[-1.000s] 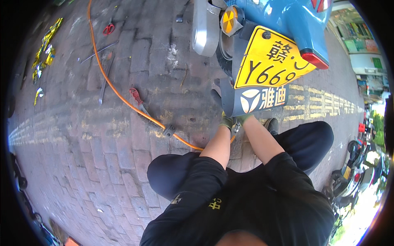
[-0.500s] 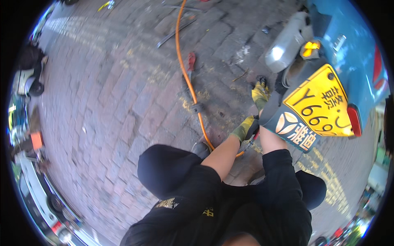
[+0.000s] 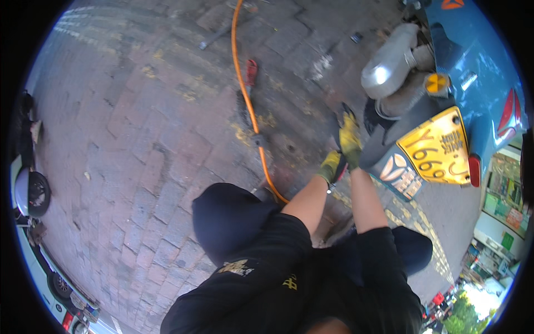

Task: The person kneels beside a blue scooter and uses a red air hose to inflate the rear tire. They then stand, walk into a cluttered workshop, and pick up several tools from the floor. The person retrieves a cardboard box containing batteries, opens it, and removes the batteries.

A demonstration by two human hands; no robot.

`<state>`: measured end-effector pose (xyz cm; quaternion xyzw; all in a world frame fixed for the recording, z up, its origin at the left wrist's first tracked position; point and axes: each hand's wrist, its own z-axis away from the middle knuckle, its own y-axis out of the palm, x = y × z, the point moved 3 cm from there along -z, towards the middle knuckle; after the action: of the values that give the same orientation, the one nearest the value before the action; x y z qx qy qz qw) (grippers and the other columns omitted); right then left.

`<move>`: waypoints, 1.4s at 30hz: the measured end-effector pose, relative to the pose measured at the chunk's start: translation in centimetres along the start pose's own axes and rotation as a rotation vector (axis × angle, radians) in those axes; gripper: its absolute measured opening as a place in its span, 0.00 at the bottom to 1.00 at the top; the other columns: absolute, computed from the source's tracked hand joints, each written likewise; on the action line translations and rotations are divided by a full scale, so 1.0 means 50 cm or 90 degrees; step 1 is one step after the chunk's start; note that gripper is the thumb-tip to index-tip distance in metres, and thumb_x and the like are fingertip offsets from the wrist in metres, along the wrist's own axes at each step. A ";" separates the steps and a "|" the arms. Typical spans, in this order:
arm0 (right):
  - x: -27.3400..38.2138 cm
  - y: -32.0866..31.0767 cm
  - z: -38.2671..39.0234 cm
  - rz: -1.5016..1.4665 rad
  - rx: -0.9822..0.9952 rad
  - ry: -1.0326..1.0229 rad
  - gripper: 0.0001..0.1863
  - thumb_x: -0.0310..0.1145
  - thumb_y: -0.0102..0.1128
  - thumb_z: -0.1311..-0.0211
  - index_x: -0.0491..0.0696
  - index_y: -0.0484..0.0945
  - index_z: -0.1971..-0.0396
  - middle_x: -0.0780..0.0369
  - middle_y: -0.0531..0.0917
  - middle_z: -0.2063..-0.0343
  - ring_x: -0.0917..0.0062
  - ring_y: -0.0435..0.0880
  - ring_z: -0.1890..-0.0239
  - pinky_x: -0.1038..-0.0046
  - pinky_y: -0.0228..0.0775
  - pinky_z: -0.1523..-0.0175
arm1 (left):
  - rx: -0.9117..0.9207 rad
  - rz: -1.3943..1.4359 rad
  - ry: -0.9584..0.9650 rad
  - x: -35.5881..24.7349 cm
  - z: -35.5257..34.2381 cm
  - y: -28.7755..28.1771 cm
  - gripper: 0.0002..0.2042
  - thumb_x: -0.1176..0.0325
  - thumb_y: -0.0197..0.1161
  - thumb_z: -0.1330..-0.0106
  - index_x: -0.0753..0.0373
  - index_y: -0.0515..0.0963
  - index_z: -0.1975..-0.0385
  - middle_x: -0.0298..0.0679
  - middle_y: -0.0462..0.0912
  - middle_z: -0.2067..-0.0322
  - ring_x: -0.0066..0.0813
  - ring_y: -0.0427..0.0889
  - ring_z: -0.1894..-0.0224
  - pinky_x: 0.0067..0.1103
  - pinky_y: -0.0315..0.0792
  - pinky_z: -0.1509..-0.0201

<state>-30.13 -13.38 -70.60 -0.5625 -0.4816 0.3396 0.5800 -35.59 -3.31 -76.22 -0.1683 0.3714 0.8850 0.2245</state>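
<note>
Low behind the parked blue scooter [image 3: 473,61], both my hands are in yellow gloves with dark palms. My left hand [image 3: 331,165] is closed round a red and black hand tool [image 3: 340,172], mostly hidden by the glove. A small metal fitting shows at the tool's near end. My right hand [image 3: 350,136] is just beyond and to the right, beside the dark rear fender [image 3: 380,133]. Its dark fingertips point away from me, and their grip is not clear. An orange hose [image 3: 250,106] runs down the ground toward my left knee, where my leg hides it.
A red-handled tool [image 3: 251,72] lies on the brick paving by the hose. The scooter's yellow plate [image 3: 439,147] and grey metal housing [image 3: 389,61] jut out at right. A pale car [image 3: 41,278] and another wheeled vehicle [image 3: 36,192] stand at far left.
My right hand has come from partly behind the fender to plain view close to my left. The left hand has shifted slightly away from me. My view has turned somewhat.
</note>
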 end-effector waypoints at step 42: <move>-0.238 -0.117 0.246 -1.650 0.047 0.319 0.24 0.52 0.56 0.23 0.45 0.82 0.50 0.70 0.83 0.69 0.86 0.80 0.69 0.83 0.71 0.63 | 0.004 -0.014 0.036 -0.137 -0.020 0.265 0.27 0.39 0.46 0.21 0.57 0.71 0.70 0.32 0.72 0.81 0.23 0.66 0.82 0.21 0.58 0.77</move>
<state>-46.18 -21.32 -68.16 0.2716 -0.5383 -0.5577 0.5704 -36.60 -14.13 -65.99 -0.1964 0.3782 0.8764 0.2244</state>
